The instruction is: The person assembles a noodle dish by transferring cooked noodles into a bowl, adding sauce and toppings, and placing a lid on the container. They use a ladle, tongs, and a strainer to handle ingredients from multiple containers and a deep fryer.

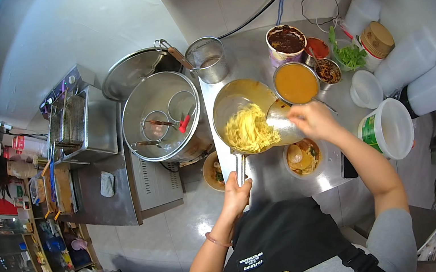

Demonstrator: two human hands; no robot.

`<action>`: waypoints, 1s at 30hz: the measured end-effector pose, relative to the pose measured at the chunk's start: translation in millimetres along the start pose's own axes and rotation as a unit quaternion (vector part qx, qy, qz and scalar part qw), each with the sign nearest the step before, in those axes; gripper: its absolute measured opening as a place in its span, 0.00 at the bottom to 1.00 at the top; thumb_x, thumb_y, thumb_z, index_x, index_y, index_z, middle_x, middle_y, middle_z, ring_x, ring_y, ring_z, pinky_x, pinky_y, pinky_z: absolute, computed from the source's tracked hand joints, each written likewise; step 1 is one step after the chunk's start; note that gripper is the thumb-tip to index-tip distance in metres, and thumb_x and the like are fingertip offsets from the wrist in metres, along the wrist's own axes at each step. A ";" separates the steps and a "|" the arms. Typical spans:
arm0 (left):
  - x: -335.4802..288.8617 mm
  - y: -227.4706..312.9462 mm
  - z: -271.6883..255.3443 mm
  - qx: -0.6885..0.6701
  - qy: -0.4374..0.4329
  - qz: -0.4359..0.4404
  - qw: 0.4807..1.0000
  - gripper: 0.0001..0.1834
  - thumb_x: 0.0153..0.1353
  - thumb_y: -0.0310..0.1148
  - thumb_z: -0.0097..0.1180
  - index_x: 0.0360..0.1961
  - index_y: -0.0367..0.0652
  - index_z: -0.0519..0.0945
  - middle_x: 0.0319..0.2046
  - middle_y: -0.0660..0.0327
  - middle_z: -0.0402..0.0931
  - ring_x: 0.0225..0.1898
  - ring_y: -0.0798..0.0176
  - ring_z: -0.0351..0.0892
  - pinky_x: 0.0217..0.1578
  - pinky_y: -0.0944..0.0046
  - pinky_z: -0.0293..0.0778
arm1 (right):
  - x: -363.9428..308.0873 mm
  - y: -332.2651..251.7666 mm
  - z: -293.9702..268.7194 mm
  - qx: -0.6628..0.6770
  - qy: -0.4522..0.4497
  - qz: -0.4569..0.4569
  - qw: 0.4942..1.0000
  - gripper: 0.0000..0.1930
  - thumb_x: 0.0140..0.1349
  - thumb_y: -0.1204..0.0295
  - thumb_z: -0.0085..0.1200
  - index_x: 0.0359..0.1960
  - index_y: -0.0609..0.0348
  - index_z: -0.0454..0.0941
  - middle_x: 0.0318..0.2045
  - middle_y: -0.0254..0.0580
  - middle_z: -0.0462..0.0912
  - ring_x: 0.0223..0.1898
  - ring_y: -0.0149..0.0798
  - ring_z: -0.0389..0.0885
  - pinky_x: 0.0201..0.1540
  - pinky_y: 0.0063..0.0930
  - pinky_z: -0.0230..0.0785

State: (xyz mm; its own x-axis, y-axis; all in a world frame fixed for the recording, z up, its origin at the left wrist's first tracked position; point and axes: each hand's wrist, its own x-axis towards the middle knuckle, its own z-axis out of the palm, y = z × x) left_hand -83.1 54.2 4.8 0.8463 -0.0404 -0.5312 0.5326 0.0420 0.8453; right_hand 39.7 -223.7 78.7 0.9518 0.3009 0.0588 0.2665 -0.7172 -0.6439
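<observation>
A metal pan of yellow noodles is held over the steel desk, its handle gripped by the closed left hand. The right hand clasps a tilted steel cup against the pan's rim. Beyond the hands stand sauce pots, a big boiling pot and a tiled wall.

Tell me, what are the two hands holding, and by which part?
The left hand grips the noodle pan by its handle. The right hand holds a metal cup by its side, tipped over the pan.

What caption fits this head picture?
Left hand holds pan of noodles; right hand tips cup.
</observation>
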 end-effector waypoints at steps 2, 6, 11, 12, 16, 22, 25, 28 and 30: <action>-5.4 -1.2 -1.2 0.000 -0.010 0.000 1.000 0.09 0.65 0.25 0.54 0.40 0.45 0.66 0.15 0.71 0.61 0.10 0.76 0.55 0.10 0.70 0.50 | -8.7 4.5 -7.2 -0.046 -0.035 0.026 0.998 0.07 0.61 0.65 0.57 0.37 0.49 0.84 0.28 0.47 0.85 0.31 0.51 0.83 0.36 0.44 0.73; -7.8 -10.7 -4.0 0.052 -0.002 0.013 0.999 0.08 0.64 0.25 0.54 0.41 0.44 0.69 0.20 0.71 0.65 0.15 0.76 0.59 0.15 0.70 0.56 | -22.1 10.6 2.2 0.029 0.015 -0.003 0.999 0.07 0.60 0.65 0.58 0.37 0.49 0.84 0.29 0.46 0.85 0.32 0.51 0.83 0.37 0.44 0.73; -21.3 -12.4 -1.7 0.091 -0.008 0.026 0.996 0.08 0.64 0.26 0.54 0.41 0.43 0.69 0.20 0.71 0.64 0.16 0.75 0.60 0.16 0.69 0.58 | -55.0 13.8 -17.4 -0.011 -0.031 0.048 0.998 0.08 0.59 0.66 0.59 0.37 0.54 0.84 0.32 0.48 0.85 0.35 0.51 0.83 0.38 0.41 0.74; -17.5 -24.8 -5.3 0.134 -0.002 0.078 0.988 0.08 0.64 0.25 0.55 0.41 0.42 0.69 0.20 0.71 0.64 0.18 0.74 0.61 0.18 0.67 0.60 | -62.1 13.0 -19.9 0.009 -0.030 0.043 0.999 0.08 0.59 0.66 0.60 0.36 0.54 0.84 0.32 0.48 0.85 0.35 0.51 0.83 0.38 0.41 0.73; -29.3 -30.6 -0.8 0.267 0.016 0.220 0.938 0.10 0.60 0.25 0.57 0.40 0.38 0.70 0.19 0.63 0.68 0.20 0.65 0.68 0.24 0.62 0.67 | -104.8 39.2 -36.7 0.048 0.025 0.056 0.997 0.08 0.59 0.72 0.59 0.37 0.61 0.83 0.29 0.49 0.85 0.33 0.48 0.84 0.36 0.35 0.74; -54.5 -16.9 14.9 0.358 0.008 0.219 0.907 0.12 0.59 0.25 0.57 0.42 0.39 0.69 0.18 0.49 0.74 0.20 0.46 0.78 0.24 0.53 0.71 | -158.5 11.1 -79.7 -0.095 0.040 0.029 0.994 0.05 0.58 0.70 0.59 0.33 0.54 0.83 0.27 0.42 0.84 0.28 0.47 0.83 0.31 0.38 0.72; -54.3 -24.6 16.8 0.385 0.010 0.256 0.887 0.13 0.59 0.25 0.56 0.44 0.40 0.68 0.21 0.44 0.76 0.25 0.37 0.79 0.26 0.48 0.72 | -170.1 -3.0 -86.4 -0.199 0.028 -0.017 0.979 0.02 0.55 0.70 0.58 0.29 0.51 0.82 0.24 0.39 0.82 0.26 0.46 0.82 0.29 0.40 0.71; -56.3 -21.5 20.5 0.411 0.023 0.279 0.867 0.15 0.58 0.24 0.56 0.45 0.41 0.67 0.23 0.42 0.77 0.27 0.34 0.78 0.27 0.43 0.72 | -169.2 -10.9 -80.3 -0.321 -0.012 -0.068 0.945 0.02 0.51 0.70 0.58 0.26 0.50 0.80 0.21 0.37 0.79 0.24 0.41 0.82 0.28 0.38 0.71; -55.7 -17.5 22.7 0.426 0.042 0.287 0.857 0.15 0.58 0.24 0.56 0.45 0.41 0.67 0.23 0.42 0.77 0.27 0.34 0.78 0.27 0.42 0.72 | -165.0 -14.2 -67.0 -0.383 -0.023 -0.095 0.918 0.01 0.47 0.70 0.57 0.23 0.50 0.79 0.20 0.36 0.77 0.23 0.38 0.82 0.27 0.35 0.70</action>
State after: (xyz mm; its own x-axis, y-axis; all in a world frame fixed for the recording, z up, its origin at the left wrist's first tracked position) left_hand -139.8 33.0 20.9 0.9828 -0.1841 0.0133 -0.1430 -0.7139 0.6854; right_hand -111.0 -305.2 129.2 0.8745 0.4799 0.0701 0.4723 -0.8755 0.1017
